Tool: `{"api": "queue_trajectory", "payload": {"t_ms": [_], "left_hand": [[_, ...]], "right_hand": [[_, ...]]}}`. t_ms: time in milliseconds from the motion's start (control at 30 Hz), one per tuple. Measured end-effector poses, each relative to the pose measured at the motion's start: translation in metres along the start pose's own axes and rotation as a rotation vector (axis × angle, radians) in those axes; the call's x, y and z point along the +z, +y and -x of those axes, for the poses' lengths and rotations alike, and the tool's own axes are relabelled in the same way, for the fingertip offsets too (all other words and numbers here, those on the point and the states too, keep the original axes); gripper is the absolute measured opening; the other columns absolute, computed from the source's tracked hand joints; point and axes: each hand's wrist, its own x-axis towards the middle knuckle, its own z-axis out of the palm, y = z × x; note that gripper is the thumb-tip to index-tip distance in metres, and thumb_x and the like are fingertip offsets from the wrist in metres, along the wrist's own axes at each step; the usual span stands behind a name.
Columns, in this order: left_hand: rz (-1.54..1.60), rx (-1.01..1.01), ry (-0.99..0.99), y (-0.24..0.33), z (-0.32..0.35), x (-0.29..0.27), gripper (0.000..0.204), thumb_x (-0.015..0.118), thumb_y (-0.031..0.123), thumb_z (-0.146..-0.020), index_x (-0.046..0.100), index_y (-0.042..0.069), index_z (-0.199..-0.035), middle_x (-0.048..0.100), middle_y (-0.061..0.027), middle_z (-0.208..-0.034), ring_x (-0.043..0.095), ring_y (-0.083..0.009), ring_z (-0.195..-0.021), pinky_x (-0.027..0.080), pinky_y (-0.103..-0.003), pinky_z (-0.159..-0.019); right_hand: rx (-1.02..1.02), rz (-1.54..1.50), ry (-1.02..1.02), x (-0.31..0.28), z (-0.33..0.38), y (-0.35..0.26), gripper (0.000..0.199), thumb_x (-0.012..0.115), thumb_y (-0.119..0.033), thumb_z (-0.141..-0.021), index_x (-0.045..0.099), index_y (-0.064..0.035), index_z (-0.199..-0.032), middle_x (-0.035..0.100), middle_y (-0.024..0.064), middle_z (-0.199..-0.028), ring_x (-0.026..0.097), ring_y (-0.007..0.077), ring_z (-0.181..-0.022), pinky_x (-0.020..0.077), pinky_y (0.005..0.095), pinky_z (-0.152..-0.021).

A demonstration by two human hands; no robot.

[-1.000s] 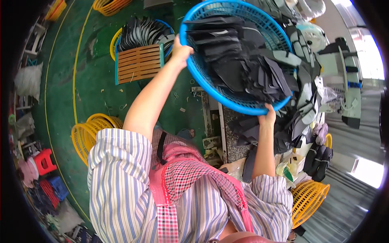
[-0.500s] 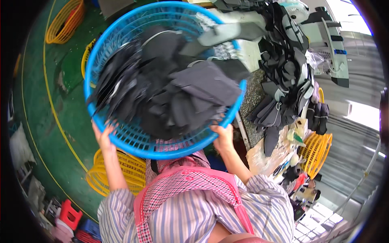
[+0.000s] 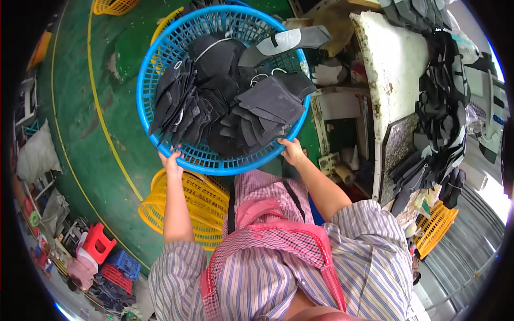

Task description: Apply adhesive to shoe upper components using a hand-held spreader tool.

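A round blue plastic basket [image 3: 227, 167] is held out in front of my body by its near rim. My left hand [image 3: 172, 160] grips the near-left rim, fingers curled over the edge. On the near-right rim my right hand [image 3: 292, 150] is closed the same way. Inside lie several tied bundles of dark grey, flat cut pieces [image 3: 273, 104], some fanned out. One grey piece with a pale panel [image 3: 286, 43] sticks out over the far-right rim.
Below the blue basket, a yellow basket [image 3: 184, 208] stands on the green floor [image 3: 75, 155]. To the right is a worn white table [image 3: 393, 59], with heaped dark pieces [image 3: 441, 107] beyond it. A red stool [image 3: 98, 242] and crates [image 3: 124, 264] sit at lower left.
The blue basket has moved away from my body and lower, with both hands still on its rim. The table now shows more on the right, as my view has shifted.
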Motion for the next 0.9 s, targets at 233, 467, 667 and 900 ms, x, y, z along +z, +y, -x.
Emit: {"api": "queue_trajectory", "payload": {"t_ms": [233,467,667,900], "left_hand": [[-0.064,-0.036,0.021,0.015,-0.02,-0.021,0.07,0.047,-0.014,-0.063,0.032,0.02,-0.122,0.041,-0.0095,-0.116,0.051,-0.0248,-0.094,0.043,-0.039,-0.067],[-0.135,-0.095,0.144,0.01,-0.025,-0.016,0.074,0.048,-0.007,-0.057,0.03,0.01,-0.127,0.037,-0.0114,-0.123,0.045,-0.0269,-0.105,0.04,-0.038,-0.082],[-0.209,-0.043,0.25,0.034,-0.005,0.001,0.071,0.047,0.002,-0.058,0.031,0.008,-0.126,0.046,-0.0142,-0.109,0.049,-0.0246,-0.089,0.042,-0.041,-0.077],[-0.614,0.755,0.578,0.109,-0.005,0.109,0.05,0.047,0.001,-0.069,0.04,-0.003,-0.118,0.045,-0.0203,-0.117,0.049,-0.0281,-0.1,0.038,-0.035,-0.087]], "right_hand": [[-0.215,0.296,0.252,-0.011,-0.002,-0.054,0.047,0.051,-0.005,-0.059,0.052,-0.0067,-0.105,0.055,0.0012,-0.077,0.048,0.0124,-0.063,0.0374,0.0238,-0.05],[-0.501,0.386,0.347,0.062,-0.105,-0.232,0.068,0.072,-0.026,-0.062,0.043,0.0072,-0.114,0.05,0.0201,-0.112,0.048,0.0245,-0.103,0.0389,0.0347,-0.084],[-0.959,0.067,-0.208,0.118,-0.048,-0.255,0.018,0.062,-0.006,-0.067,0.055,-0.0013,-0.083,0.055,0.0007,-0.07,0.051,0.0105,-0.059,0.0446,0.0261,-0.051],[-1.331,-0.337,0.024,-0.055,0.142,-0.409,0.016,0.053,-0.01,-0.081,0.048,-0.0028,-0.094,0.057,0.0077,-0.086,0.06,0.0215,-0.063,0.0515,0.033,-0.05]]}}
